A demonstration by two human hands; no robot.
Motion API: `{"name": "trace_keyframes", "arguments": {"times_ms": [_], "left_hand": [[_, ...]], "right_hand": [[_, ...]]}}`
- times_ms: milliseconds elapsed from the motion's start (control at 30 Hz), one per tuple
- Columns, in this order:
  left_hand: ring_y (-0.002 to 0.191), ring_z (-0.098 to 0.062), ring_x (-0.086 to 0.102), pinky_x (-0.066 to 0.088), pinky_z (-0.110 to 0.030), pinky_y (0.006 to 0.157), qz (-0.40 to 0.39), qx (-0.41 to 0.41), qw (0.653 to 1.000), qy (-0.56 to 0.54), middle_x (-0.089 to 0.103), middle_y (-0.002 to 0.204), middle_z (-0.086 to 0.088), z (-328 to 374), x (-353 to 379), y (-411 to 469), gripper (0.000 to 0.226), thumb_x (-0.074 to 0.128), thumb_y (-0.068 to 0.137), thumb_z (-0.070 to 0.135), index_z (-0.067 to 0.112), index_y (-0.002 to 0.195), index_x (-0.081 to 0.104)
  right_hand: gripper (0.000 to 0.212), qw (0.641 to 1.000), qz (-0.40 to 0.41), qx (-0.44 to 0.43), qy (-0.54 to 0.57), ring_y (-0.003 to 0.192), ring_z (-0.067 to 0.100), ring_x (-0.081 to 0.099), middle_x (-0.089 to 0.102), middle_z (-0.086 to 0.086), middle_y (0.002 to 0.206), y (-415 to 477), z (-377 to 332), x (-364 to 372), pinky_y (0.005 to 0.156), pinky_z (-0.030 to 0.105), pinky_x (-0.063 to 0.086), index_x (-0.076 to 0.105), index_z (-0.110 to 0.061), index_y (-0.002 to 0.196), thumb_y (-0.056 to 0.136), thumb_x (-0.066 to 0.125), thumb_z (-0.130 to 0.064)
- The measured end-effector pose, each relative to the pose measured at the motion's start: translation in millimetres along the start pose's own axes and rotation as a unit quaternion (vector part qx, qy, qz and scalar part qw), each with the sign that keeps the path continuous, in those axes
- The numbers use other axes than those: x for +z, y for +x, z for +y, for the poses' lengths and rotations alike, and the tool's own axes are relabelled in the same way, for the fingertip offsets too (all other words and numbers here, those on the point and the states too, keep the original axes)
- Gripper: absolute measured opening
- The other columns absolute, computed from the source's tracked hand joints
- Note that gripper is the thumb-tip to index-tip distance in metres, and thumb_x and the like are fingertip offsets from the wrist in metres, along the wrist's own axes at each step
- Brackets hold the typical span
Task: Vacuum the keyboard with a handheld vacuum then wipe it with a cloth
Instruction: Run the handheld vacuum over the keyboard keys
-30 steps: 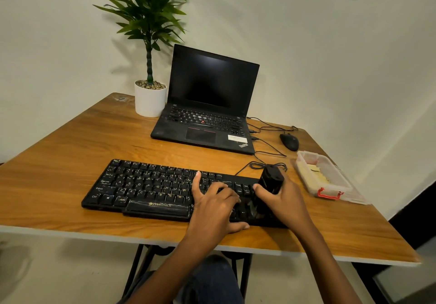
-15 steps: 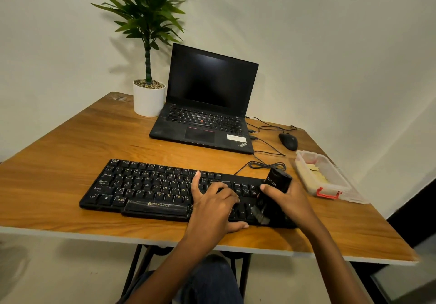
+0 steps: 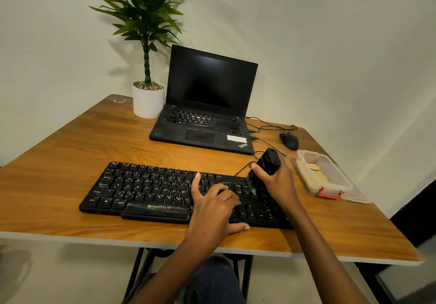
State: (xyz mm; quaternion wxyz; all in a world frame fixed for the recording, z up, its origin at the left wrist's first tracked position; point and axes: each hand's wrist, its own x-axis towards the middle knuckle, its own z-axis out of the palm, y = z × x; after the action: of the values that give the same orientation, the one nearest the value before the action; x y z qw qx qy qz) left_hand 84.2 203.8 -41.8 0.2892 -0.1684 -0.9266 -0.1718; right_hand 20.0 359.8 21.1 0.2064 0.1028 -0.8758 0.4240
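The left hand (image 3: 212,209) rests on the right half of the black keyboard (image 3: 146,190), thumb along its front edge, its grip loose and holding nothing. The keyboard lies across the near part of the wooden worktop (image 3: 70,143). Just right of it, the right hand (image 3: 280,185) has its grip clamped round the black handheld vacuum (image 3: 269,162), which tilts with its nozzle down on the keys near the keyboard's right end. A clear plastic box (image 3: 330,176) with a red latch sits to the right. Farther back are a black mouse (image 3: 289,140), an open laptop (image 3: 207,105) with a dark screen, and a potted plant (image 3: 147,100) in the far corner
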Motion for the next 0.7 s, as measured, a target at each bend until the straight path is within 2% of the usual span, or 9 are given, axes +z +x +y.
{"name": "trace_keyframes", "arguments": {"times_ms": [133,233,333,400,500,567,633,700], "left_hand": [[0.098,-0.007,0.061,-0.003,-0.055,0.109,-0.003,0.01,1.0,0.001,0.066,0.087,0.021,-1.4,0.6,-0.5,0.047,0.061,0.061,0.073,0.033,0.082,0.072],[0.098,-0.007,0.061,-0.003,-0.055,0.109,-0.005,0.007,1.0,-0.001,0.066,0.087,0.021,-0.9,-0.1,-0.9,0.051,0.049,0.064,0.074,0.033,0.082,0.072],[0.097,-0.006,0.062,-0.003,-0.054,0.11,-0.008,0.0,1.0,-0.001,0.066,0.087,0.022,-0.3,-0.7,-0.3,0.054,0.042,0.065,0.075,0.034,0.081,0.072],[0.096,-0.005,0.061,-0.003,-0.054,0.11,-0.01,-0.001,1.0,-0.003,0.066,0.086,0.022,0.0,-0.7,-0.4,0.055,0.038,0.065,0.074,0.034,0.08,0.072],[0.096,-0.005,0.061,-0.003,-0.054,0.11,-0.009,-0.007,1.0,-0.001,0.066,0.085,0.022,0.5,-1.5,0.3,0.054,0.04,0.064,0.075,0.034,0.08,0.072],[0.096,-0.006,0.062,-0.003,-0.054,0.109,-0.009,-0.003,1.0,0.004,0.066,0.085,0.022,0.5,-1.8,0.6,0.049,0.052,0.062,0.075,0.034,0.08,0.072],[0.096,-0.006,0.062,-0.002,-0.054,0.109,-0.007,0.001,1.0,0.008,0.067,0.086,0.022,0.2,-1.9,0.7,0.048,0.063,0.057,0.075,0.034,0.08,0.072],[0.097,-0.006,0.062,-0.002,-0.054,0.109,-0.008,0.003,1.0,0.012,0.067,0.086,0.022,-0.1,-2.2,0.7,0.048,0.062,0.057,0.075,0.034,0.081,0.072]], "right_hand": [[0.021,0.996,-0.065,0.045,0.028,0.081,0.004,0.054,0.057,-0.01,0.086,-7.6,-2.6,-11.2,0.069,0.021,0.045,0.051,-0.024,0.093,0.081,0.068,-0.028],[0.021,0.985,-0.121,0.102,0.067,0.086,0.008,0.056,0.058,-0.01,0.091,-10.0,-6.1,-17.4,0.078,0.029,0.049,0.049,-0.033,0.087,0.08,0.069,-0.027],[0.016,0.995,-0.075,0.069,0.01,0.082,0.008,0.058,0.061,-0.006,0.086,-0.3,-1.2,-8.7,0.07,0.025,0.048,0.055,-0.026,0.088,0.08,0.069,-0.029],[0.022,0.997,-0.021,0.069,0.002,0.077,0.005,0.055,0.058,-0.008,0.084,5.8,2.0,0.8,0.063,0.019,0.044,0.054,-0.02,0.092,0.08,0.068,-0.031],[0.028,0.998,0.037,0.056,-0.005,0.074,0.008,0.054,0.055,-0.009,0.079,8.5,5.3,10.2,0.061,0.02,0.043,0.051,-0.019,0.094,0.079,0.069,-0.033],[0.028,0.998,0.046,0.041,0.0,0.071,0.011,0.054,0.055,-0.008,0.076,3.9,4.2,9.7,0.059,0.023,0.042,0.052,-0.016,0.092,0.078,0.071,-0.031],[0.025,0.999,0.031,0.036,-0.004,0.069,0.004,0.052,0.054,-0.011,0.074,-4.6,-0.8,4.9,0.057,0.017,0.038,0.053,-0.015,0.089,0.078,0.071,-0.027],[0.022,0.999,0.008,0.045,-0.01,0.07,0.0,0.051,0.054,-0.013,0.075,-14.7,-5.2,-2.6,0.057,0.013,0.037,0.053,-0.018,0.088,0.077,0.072,-0.023]]}}
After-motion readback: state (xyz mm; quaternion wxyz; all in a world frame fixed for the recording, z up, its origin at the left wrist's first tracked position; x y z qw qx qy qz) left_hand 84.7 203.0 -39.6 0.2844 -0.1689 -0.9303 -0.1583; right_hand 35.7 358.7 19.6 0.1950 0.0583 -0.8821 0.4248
